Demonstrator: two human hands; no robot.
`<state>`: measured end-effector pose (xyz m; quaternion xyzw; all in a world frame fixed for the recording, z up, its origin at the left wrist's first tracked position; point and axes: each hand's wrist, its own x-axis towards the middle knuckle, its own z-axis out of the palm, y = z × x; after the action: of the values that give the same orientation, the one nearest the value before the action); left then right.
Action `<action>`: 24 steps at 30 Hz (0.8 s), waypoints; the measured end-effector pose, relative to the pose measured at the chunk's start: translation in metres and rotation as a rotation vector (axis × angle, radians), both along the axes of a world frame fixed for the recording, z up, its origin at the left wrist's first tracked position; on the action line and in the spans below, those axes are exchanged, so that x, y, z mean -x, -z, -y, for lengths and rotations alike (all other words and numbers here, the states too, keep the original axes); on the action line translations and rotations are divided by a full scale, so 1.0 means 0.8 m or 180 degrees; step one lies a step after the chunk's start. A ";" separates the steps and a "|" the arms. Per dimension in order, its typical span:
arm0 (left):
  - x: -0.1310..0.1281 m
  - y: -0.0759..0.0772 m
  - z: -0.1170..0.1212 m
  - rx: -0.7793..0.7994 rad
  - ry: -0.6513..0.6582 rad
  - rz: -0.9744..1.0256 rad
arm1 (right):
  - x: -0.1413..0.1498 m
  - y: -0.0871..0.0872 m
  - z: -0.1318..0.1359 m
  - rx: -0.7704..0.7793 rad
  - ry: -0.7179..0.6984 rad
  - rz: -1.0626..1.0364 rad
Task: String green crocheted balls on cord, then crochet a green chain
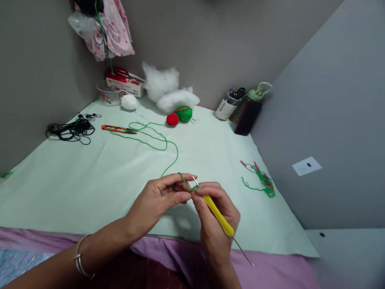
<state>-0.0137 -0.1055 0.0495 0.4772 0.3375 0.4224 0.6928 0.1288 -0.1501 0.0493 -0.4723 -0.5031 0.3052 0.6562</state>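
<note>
Close together above the front of the table are both my hands. My right hand [218,215] is closed around a crochet hook [219,214] with a yellow handle; its metal tip points up and left, and a thin metal shaft sticks out at the lower end. My left hand [158,200] pinches green yarn [185,182], which is stretched over its index finger and meets the hook near its tip. From there the strand trails back across the table in loose loops. The fingers hide most of the yarn between the hands.
Orange thread snips [117,129] and a tangled black cord [73,129] lie on the left. Behind are a red yarn ball [172,120], a green yarn ball [183,113] and white stuffing [164,87]. Green and red yarn scraps [264,181] and a dark phone [248,117] are on the right.
</note>
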 end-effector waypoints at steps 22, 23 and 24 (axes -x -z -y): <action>0.019 -0.009 -0.012 0.0133 0.0795 0.0184 | -0.027 0.012 0.005 0.0125 -0.0750 0.0052; 0.019 -0.008 -0.012 0.0119 0.0826 0.0196 | -0.027 0.014 0.004 0.0106 -0.0760 -0.0031; 0.019 -0.007 -0.012 0.0113 0.0828 0.0200 | -0.026 0.016 0.003 0.0089 -0.0778 -0.0113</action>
<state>-0.0292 -0.0955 0.0551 0.4912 0.2583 0.3376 0.7603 0.1494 -0.1526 0.0368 -0.4111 -0.5409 0.3982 0.6163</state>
